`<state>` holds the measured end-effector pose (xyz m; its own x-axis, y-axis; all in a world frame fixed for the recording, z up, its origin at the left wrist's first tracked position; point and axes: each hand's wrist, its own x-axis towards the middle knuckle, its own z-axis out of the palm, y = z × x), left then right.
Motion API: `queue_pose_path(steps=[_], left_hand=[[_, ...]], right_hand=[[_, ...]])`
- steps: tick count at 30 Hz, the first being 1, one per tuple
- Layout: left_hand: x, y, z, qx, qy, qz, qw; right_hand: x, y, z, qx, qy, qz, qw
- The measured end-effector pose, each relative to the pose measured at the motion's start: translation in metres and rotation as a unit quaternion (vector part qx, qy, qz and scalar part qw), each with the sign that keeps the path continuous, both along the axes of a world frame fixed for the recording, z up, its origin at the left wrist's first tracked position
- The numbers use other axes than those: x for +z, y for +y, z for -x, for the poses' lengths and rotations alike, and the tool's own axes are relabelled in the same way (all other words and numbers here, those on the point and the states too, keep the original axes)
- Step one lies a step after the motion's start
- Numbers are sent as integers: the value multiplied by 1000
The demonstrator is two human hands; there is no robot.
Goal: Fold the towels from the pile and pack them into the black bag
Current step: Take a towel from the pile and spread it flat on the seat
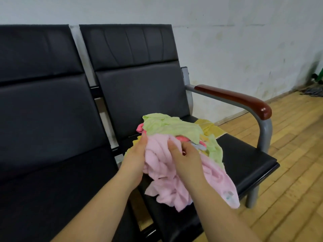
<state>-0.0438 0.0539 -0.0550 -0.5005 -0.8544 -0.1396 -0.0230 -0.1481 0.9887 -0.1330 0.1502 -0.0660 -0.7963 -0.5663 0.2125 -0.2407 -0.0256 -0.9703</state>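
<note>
Both our forearms reach in from the bottom edge toward the black seat (244, 154), where the pile of towels (176, 137) lies. To the left of our grasp is the neighbouring seat (43, 119) of the same bench, dark and padded, with a pale metal strip showing in the gap between the two backrests. Our left hand (135, 155) cups the left side of the pink towel (167, 172), thumb pressed on its upper edge; whether the fingers behind the cloth are curled we cannot tell. Our right hand (185, 156) pinches a bunched fold of the same pink towel near its top. That towel hangs crumpled below our hands and spills over the front edge of the seat. Just above our hands a light green towel (167, 124) drapes over the heap, with bits of darker pink and yellow cloth peeking out beneath it. Beyond and right of our grasp a yellow towel (209, 128) lies flat on the seat. Further right are the wooden armrest (236, 98) on its grey metal frame and the plank floor (288, 154).
</note>
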Motion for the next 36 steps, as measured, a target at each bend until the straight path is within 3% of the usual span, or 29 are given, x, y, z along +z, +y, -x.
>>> queue_pose_path(steps=[5, 11, 16, 18, 20, 22, 24, 25, 27, 28, 30, 32, 36], left_hand=[[18, -13, -107, 128, -7, -110, 986], [-12, -9, -264, 212, -41, -51, 975], [-51, -5, -350, 295, -54, -97, 949], [-55, -7, -361, 288, -74, -84, 951], [-57, -8, -366, 224, -146, 11, 964], [-58, -1, -370, 133, -232, 130, 955], [-64, 5, -371, 42, -319, 188, 928], [-69, 5, -371, 3, -349, 194, 917], [-76, 3, -372, -66, -387, 174, 903], [-77, 2, -372, -87, -401, 164, 897], [-81, -2, -370, -110, -421, 157, 887], [-82, -4, -369, -117, -436, 159, 878], [-74, -4, -369, -125, -518, 157, 831]], right_hand=[[2, -18, -92, 151, 38, 2, 988], [-25, -37, -194, 361, 86, -85, 924], [-52, -52, -254, 464, 142, -143, 862], [-53, -58, -264, 500, 167, -180, 830], [-50, -63, -262, 519, 178, -225, 805], [-42, -69, -249, 503, 168, -269, 804], [-37, -79, -231, 448, 180, -318, 816], [-36, -84, -221, 407, 221, -359, 810], [-39, -93, -199, 305, 339, -477, 751], [-43, -96, -188, 257, 360, -522, 729], [-54, -101, -168, 204, 328, -572, 723], [-63, -101, -157, 191, 297, -579, 735], [-75, -101, -150, 184, 326, -534, 758]])
